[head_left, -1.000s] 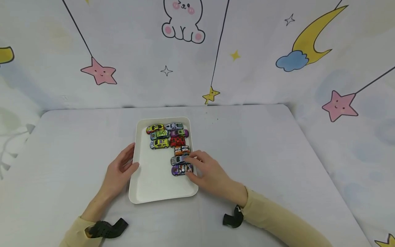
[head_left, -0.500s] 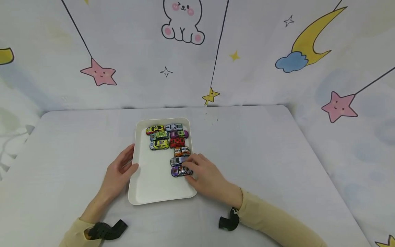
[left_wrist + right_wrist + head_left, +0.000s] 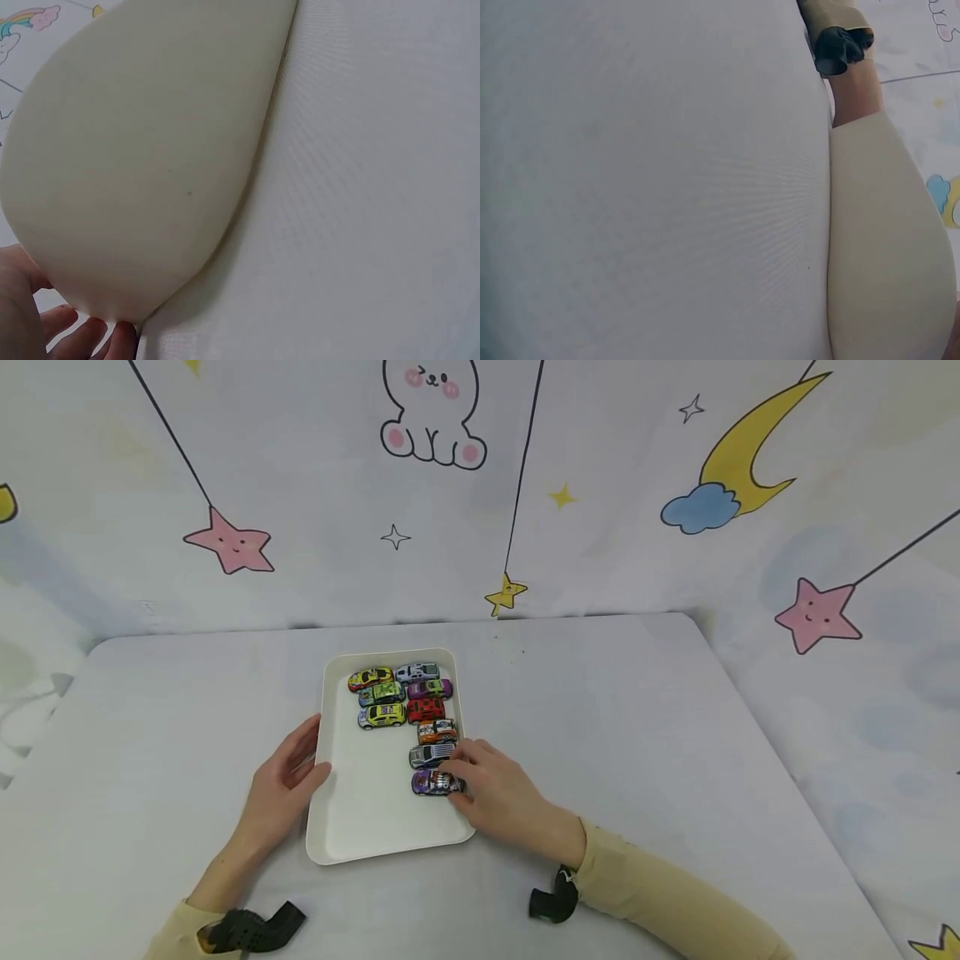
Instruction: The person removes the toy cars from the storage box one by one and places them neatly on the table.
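A white rectangular tray (image 3: pixel 375 853) lies on the table and holds several toy cars in two columns. In the right column, the nearest one is a purple toy car (image 3: pixel 431 783), with a grey car (image 3: pixel 426 755) and an orange car (image 3: pixel 437 731) behind it. My right hand (image 3: pixel 455 782) pinches the purple car's right end with curled fingers. My left hand (image 3: pixel 302 762) lies flat against the tray's left edge, thumb at the rim. In the left wrist view, my fingertips (image 3: pixel 90 339) show beside the tray's outer wall (image 3: pixel 150 150).
The table (image 3: pixel 637 718) wears a pale cloth, with bare room on both sides of the tray. Behind it hangs a cartoon backdrop (image 3: pixel 450 485) of stars and a moon. The right wrist view shows only cloth (image 3: pixel 630 187) and the tray's side (image 3: pixel 885 247).
The right hand has crept slightly left over the purple car's end. The left hand and the tray stay put; the head view has shifted a little.
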Motion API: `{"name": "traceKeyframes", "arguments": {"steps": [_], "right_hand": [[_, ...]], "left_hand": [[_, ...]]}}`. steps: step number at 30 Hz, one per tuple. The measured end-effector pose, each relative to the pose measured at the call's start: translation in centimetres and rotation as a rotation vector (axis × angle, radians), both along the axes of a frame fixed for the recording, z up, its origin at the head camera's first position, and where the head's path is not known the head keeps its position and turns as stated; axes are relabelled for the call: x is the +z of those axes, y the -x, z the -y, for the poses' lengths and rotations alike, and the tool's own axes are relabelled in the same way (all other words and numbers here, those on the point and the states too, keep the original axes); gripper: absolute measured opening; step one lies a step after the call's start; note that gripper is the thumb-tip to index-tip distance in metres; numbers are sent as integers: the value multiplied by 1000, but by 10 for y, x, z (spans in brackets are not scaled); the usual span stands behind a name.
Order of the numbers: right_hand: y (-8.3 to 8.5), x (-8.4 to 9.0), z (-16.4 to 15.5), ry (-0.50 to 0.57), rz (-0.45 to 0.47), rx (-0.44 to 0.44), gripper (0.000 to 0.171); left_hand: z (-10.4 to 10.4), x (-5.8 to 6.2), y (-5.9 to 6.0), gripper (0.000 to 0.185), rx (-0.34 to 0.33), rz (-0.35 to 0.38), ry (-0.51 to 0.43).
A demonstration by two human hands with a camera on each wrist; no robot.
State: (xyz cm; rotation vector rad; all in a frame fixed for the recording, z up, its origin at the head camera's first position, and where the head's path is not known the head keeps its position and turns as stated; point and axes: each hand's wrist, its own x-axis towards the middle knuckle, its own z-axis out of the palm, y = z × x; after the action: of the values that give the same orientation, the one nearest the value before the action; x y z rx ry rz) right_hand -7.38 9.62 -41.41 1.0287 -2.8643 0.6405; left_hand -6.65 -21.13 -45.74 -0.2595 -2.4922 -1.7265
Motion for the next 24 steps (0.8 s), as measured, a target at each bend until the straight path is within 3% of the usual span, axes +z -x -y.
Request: {"name": "traceKeyframes", "arguments": {"steps": [24], "right_hand": [[-2,7,1,-34,29,18,30]], "left_hand": [[1,-2,0,62,-7,-15,18]]}}
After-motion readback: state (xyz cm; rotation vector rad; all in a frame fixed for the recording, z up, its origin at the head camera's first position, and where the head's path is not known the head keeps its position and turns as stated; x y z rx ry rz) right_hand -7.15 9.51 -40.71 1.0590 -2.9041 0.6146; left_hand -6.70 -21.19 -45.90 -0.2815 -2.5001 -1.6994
